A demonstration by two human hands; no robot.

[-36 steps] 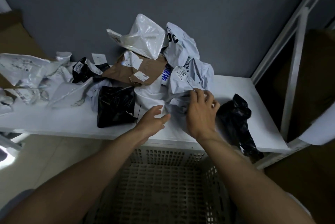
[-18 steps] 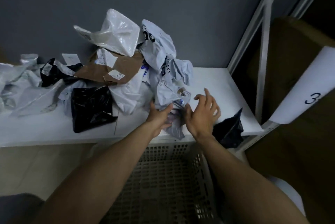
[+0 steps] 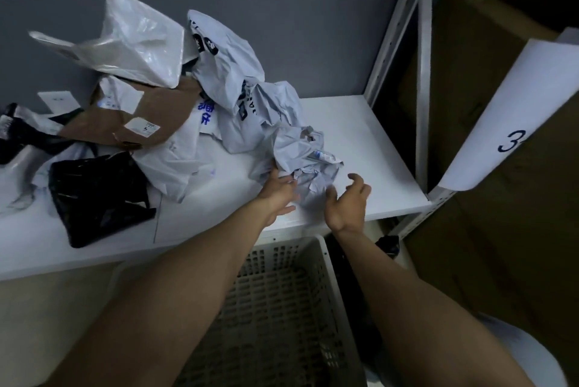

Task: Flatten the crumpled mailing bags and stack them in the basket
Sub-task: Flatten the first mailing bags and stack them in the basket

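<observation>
A crumpled pale grey mailing bag (image 3: 300,158) lies near the front edge of the white shelf (image 3: 360,136). My left hand (image 3: 277,195) has its fingers in the bag's lower left folds and holds it there. My right hand (image 3: 346,202) hovers just right of the bag, palm up, fingers loosely curled, holding nothing. Behind lies a heap of more bags: a shiny white one (image 3: 131,42), a grey printed one (image 3: 225,61), a brown paper one (image 3: 138,117) and a black one (image 3: 97,195). The cream slotted basket (image 3: 329,277) stands below the shelf between my forearms.
A white metal rack upright (image 3: 423,73) bounds the shelf on the right. Beyond it stand brown cardboard boxes (image 3: 470,73) with a white sheet marked 3 (image 3: 513,117). A black bag (image 3: 388,245) lies on the floor right of the basket. A grey wall backs the shelf.
The grey bag has come forward and right, apart from the heap. My right hand has let go and drawn off to the right, palm up. The black bag has dropped off the shelf's right end.
</observation>
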